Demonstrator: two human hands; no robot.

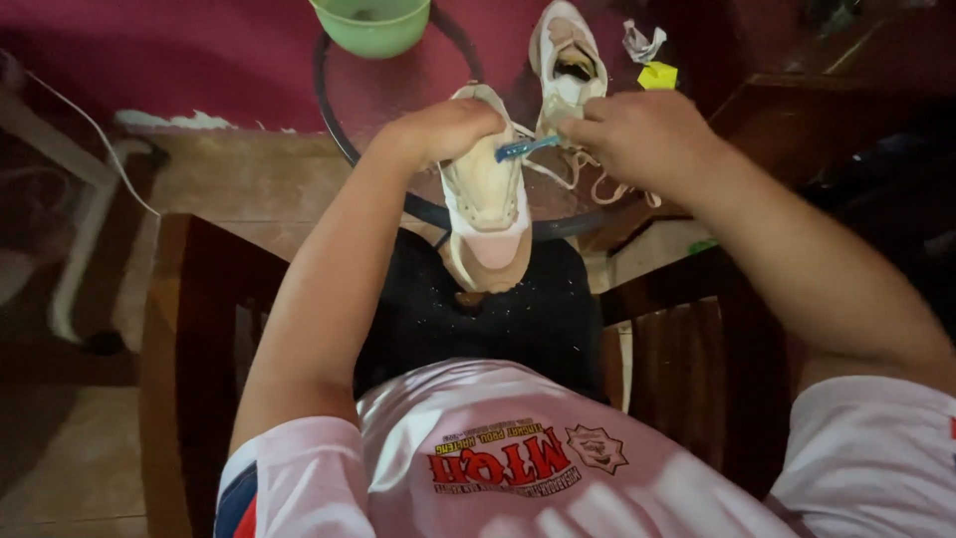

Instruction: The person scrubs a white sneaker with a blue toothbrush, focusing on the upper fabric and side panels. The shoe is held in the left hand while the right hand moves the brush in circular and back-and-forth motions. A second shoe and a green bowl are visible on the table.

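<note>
Gripping a pale shoe (486,204) from above, the left hand (443,130) closes round its heel end and keeps it toe-down over the lap, so the upper faces the brush. The right hand (642,139), just right of the shoe, pinches a blue toothbrush (526,148) whose head touches it. Beyond the shoe lie a second shoe (568,60) and green bowl (370,25).

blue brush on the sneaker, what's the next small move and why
Probably a short scrubbing stroke along the shoe's upper: the right hand has the blue brush lying across the pale sneaker, which the left hand steadies in its grip. The second sneaker lies on the round table.
</note>
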